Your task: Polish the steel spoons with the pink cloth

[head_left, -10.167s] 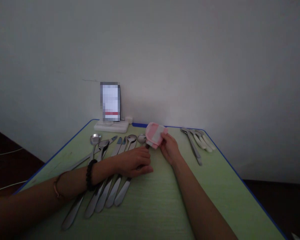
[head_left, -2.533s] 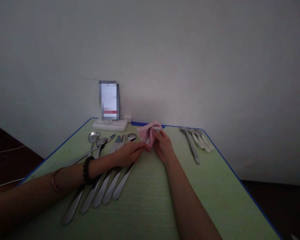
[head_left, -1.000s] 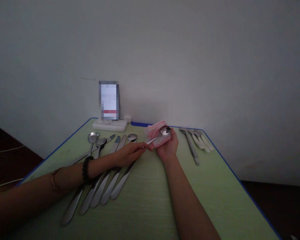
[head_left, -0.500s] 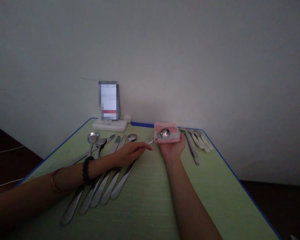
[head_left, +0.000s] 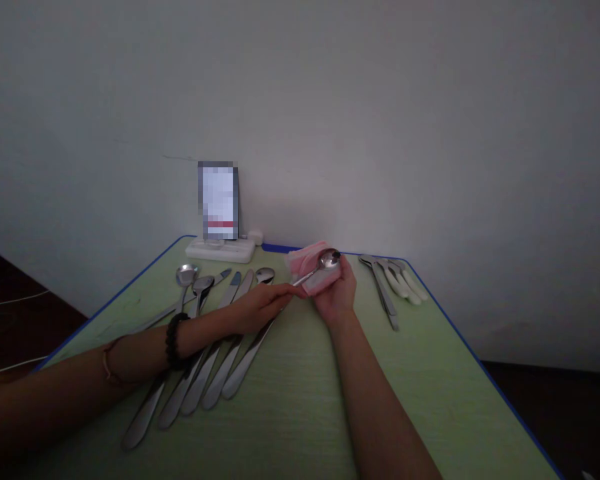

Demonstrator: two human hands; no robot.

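Note:
A shiny metal spoon [head_left: 329,260] is held by its handle in my left hand [head_left: 267,307], whose fingers are closed on it above the row of cutlery. The spoon's bowl lies over a folded pink and white cloth [head_left: 304,261]. My right hand [head_left: 337,297] grips that cloth from below and from the right, its thumb up near the bowl. Some of the right fingers are hidden under the cloth. Beneath my left arm lie several knives [head_left: 200,383] and spoons, among them a ladle-like spoon [head_left: 187,275].
At the right of the green table [head_left: 290,413] lie metal utensils [head_left: 385,300] and several white-handled pieces [head_left: 405,283]. A lit phone [head_left: 219,200] leans above a white stand [head_left: 220,251] at the back left. The wall [head_left: 330,120] rises just behind the table.
My right hand has shifted slightly left and curled up, tilting the cloth around the spoon's bowl. The left hand has stayed nearly still, with the spoon in it.

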